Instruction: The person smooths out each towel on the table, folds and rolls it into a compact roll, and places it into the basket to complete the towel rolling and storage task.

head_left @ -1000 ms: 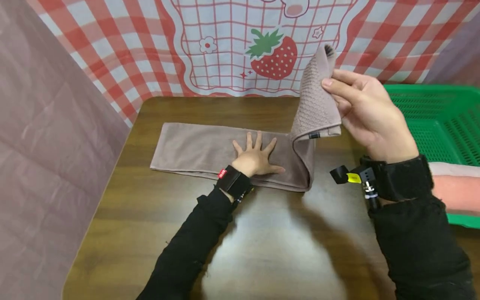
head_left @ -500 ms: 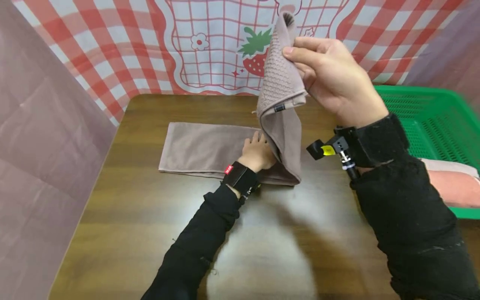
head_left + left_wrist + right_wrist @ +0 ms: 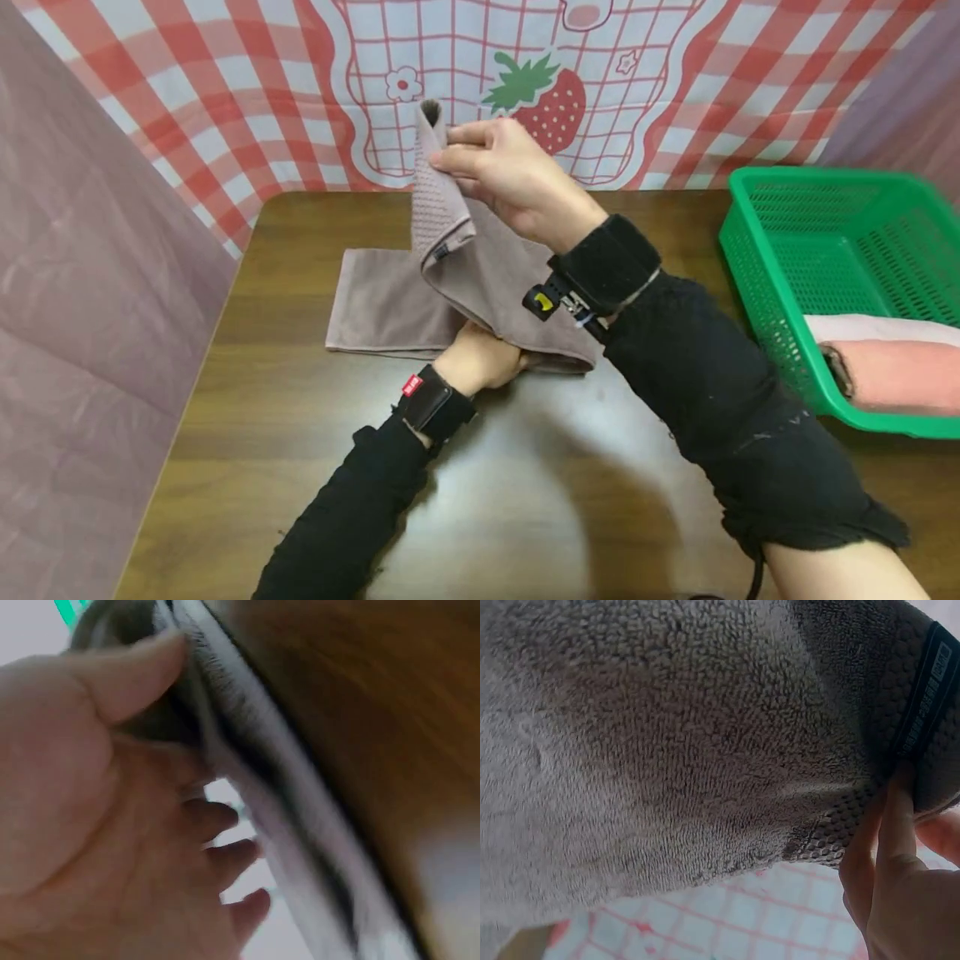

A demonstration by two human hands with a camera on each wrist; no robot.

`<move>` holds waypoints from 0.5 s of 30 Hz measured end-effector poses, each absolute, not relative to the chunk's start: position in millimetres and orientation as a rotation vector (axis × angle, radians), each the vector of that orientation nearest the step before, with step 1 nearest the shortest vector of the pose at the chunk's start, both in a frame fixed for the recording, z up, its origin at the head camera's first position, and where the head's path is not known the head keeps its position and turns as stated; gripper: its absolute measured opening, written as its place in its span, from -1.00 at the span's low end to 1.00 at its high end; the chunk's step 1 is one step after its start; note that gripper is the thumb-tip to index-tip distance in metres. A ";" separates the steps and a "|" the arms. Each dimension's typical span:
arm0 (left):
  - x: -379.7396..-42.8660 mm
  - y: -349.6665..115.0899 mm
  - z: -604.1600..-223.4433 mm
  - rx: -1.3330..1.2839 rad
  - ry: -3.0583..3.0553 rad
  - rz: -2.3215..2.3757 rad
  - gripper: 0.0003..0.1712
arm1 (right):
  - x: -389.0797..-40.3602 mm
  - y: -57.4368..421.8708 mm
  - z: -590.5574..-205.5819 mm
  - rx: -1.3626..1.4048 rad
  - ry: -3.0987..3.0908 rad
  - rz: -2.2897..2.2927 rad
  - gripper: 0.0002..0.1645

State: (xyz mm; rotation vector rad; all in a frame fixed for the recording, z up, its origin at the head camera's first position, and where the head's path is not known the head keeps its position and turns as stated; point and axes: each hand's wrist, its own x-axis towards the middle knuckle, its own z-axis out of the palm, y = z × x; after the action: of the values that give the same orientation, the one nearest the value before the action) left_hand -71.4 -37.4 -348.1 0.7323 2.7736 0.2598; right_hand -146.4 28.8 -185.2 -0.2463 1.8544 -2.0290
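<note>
A greyish-brown towel (image 3: 386, 300), folded into a long strip, lies on the wooden table. Its right part is lifted and bent back to the left over the strip, showing a honeycomb-textured end band with a dark label (image 3: 928, 690). My right hand (image 3: 517, 179) pinches this raised end between thumb and fingers, above the table's far side. At the towel's near edge is my left hand (image 3: 480, 358), its fingers partly hidden under the lifted layer. In the left wrist view the thumb (image 3: 146, 679) is right at the towel's layered edge and the other fingers are apart, slightly bent.
A green plastic basket (image 3: 772, 287) stands at the right, with a rolled salmon-pink towel (image 3: 900, 375) and a pale pink one inside. Behind the table (image 3: 247, 433) hangs a red-and-white checked cloth (image 3: 247, 108) with a strawberry print.
My right hand has carried the towel's end leftward, first rising and then lowering. My left hand, earlier spread flat on the towel, has drawn back to its near edge as the flap folds over.
</note>
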 end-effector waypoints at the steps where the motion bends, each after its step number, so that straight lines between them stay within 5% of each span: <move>1: -65.5 -40.1 -346.9 0.777 2.786 0.167 -0.43 | -150.2 22.1 -191.0 -0.238 1.850 -2.011 -0.30; 15: -20.2 -35.2 -327.3 0.817 2.830 -0.165 -0.43 | -162.7 -27.1 -261.7 -0.192 1.847 -1.785 -0.43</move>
State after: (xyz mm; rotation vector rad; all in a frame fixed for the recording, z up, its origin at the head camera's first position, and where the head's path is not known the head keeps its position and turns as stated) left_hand -20.2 -35.2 -327.3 0.8175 2.8301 -0.1648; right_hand -162.7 -27.1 -261.7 -0.1917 1.8465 -1.7852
